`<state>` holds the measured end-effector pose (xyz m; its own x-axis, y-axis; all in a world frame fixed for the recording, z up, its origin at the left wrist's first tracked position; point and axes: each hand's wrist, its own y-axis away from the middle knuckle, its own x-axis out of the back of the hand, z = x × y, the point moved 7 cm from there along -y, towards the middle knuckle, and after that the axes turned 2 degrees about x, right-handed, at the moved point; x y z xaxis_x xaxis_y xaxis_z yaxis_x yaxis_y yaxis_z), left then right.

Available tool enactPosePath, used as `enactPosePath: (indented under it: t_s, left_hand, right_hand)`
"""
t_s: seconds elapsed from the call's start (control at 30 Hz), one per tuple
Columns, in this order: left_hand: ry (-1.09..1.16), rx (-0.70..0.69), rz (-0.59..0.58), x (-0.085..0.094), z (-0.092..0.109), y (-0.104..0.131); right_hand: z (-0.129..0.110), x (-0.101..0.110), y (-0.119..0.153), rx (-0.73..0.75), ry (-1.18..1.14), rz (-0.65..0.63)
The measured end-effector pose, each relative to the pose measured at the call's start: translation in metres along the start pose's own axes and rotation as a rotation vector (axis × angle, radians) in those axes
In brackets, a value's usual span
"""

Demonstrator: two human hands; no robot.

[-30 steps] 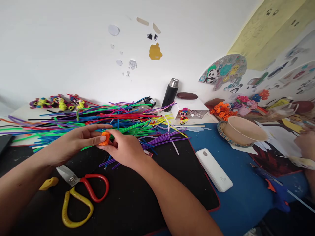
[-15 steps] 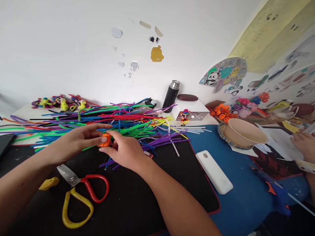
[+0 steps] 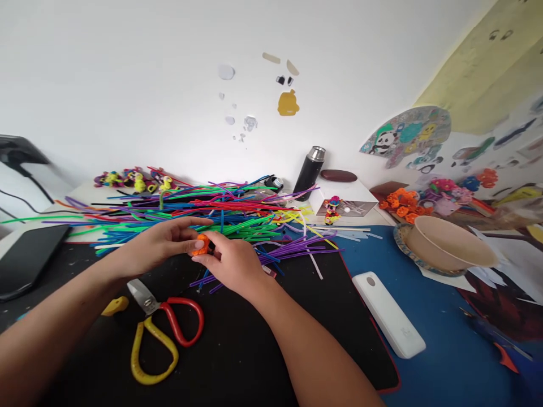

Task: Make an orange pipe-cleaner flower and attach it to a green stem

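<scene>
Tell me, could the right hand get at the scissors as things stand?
Probably yes: the scissors lie on the black mat with nothing covering their handles. The right hand would likely need to let go of the orange piece first.

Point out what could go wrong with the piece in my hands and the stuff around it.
The small orange piece, held in the fingers of your left hand and right hand, could slip and get lost among the pipe cleaners. The scissors lie with their blades toward your left forearm, so dropping that arm might scratch it.
</scene>
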<state>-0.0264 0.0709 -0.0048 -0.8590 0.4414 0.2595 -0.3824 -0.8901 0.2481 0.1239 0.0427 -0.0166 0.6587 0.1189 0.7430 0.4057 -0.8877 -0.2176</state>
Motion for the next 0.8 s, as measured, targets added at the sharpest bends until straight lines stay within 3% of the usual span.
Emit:
enactPosePath:
  t_s: [0.27,0.47,0.8]
  left_hand:
    - [0.026,-0.022,-0.052,0.0,-0.0042,-0.0018]
    - [0.022,-0.052,-0.029,0.0068,-0.0011,-0.0005]
    - [-0.019,-0.044,-0.113,0.0004,-0.0047,-0.0006]
  right_hand:
    - [0.0037,-0.004,0.0019,-0.022,-0.06,0.003]
    - [0.0024,-0.0034,0.0027,-0.018,-0.135,0.022]
    - [0.001,-0.0072,0.0017,0.007,-0.017,-0.017]
